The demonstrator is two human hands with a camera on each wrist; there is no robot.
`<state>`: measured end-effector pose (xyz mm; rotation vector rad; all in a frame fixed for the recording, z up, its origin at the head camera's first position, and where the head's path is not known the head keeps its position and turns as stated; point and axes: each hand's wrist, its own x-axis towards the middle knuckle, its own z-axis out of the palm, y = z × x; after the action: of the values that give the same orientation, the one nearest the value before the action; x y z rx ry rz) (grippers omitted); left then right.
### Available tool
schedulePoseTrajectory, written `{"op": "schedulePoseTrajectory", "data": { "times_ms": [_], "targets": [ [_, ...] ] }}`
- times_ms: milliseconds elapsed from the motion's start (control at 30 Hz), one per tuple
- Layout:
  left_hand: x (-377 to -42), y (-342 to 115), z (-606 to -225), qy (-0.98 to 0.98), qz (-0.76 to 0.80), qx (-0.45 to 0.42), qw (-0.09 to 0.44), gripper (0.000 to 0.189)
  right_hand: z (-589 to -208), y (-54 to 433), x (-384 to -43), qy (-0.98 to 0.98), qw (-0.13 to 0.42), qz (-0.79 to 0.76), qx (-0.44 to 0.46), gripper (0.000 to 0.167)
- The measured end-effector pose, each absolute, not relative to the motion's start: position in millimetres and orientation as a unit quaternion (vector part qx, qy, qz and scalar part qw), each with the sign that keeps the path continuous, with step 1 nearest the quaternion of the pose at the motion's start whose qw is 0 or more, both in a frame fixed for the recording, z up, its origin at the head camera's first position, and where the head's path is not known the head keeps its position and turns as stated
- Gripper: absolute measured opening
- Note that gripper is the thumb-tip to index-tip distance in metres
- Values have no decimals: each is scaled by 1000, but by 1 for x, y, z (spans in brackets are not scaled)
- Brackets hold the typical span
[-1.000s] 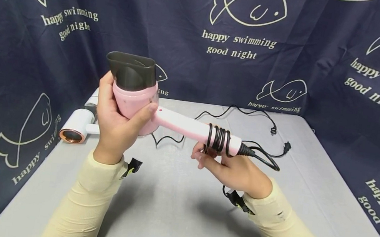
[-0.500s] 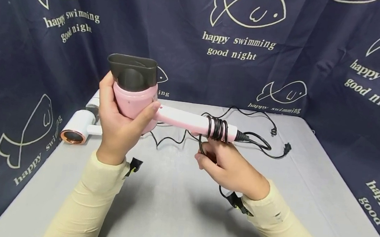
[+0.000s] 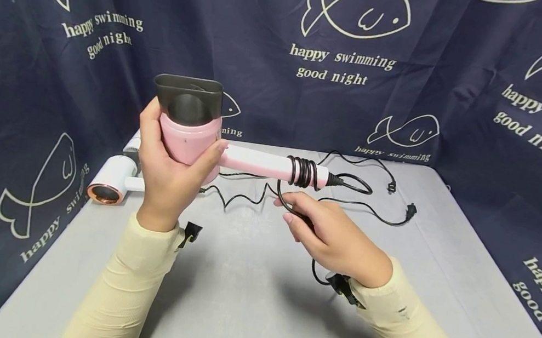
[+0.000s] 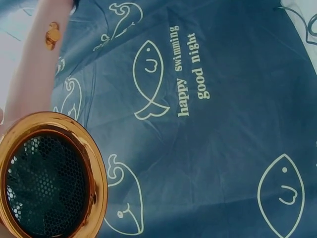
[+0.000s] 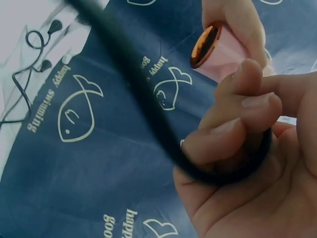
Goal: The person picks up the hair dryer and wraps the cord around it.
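Observation:
My left hand [image 3: 162, 190] grips the barrel of a pink hair dryer [image 3: 256, 163], raised above the table with its flat black nozzle [image 3: 187, 106] pointing up. The handle reaches to the right, nearly level. Several turns of black cord [image 3: 304, 172] wrap the handle near its end. Just below that end, my right hand [image 3: 342, 242] holds a stretch of this cord, which runs down from the handle and past the wrist. In the right wrist view the fingers curl around the cord [image 5: 143, 114]. The left wrist view shows the dryer's copper-rimmed rear grille [image 4: 47, 186].
A white hair dryer [image 3: 113, 180] with a copper ring lies at the table's left, with another white item partly hidden behind it. Black cords trail across the back of the grey table [image 3: 237, 297], ending in two plugs [image 3: 411, 210] at the right. A dark fish-print curtain [image 3: 260, 80] surrounds the table.
The dryer's handle end has swung up and left, bringing the handle closer to level. My right hand has come away from the handle's underside, drawing a stretch of cord below it.

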<state>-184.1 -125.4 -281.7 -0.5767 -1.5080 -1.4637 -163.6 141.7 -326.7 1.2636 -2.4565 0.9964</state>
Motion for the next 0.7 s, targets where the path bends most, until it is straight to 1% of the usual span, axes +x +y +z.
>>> {"op": "schedulePoseTrajectory", "data": {
  "times_ms": [167,400,500,700],
  "targets": [
    [-185,-126,-283,-624,-597,-226,452,75,-323,144,-160,-833,122,323,431,21],
    [-183,-127,-284,-637,-591,-220,443,75,-319,144,-157,-819,189,328,431,19],
    [-183,-127,-283,-642,-588,-222,439,75,-318,145,-157,-814,208,326,434,18],
    [-181,-126,-280,-661,-563,-228,440,74,-316,147,-157,-816,213,327,427,17]
  ]
}}
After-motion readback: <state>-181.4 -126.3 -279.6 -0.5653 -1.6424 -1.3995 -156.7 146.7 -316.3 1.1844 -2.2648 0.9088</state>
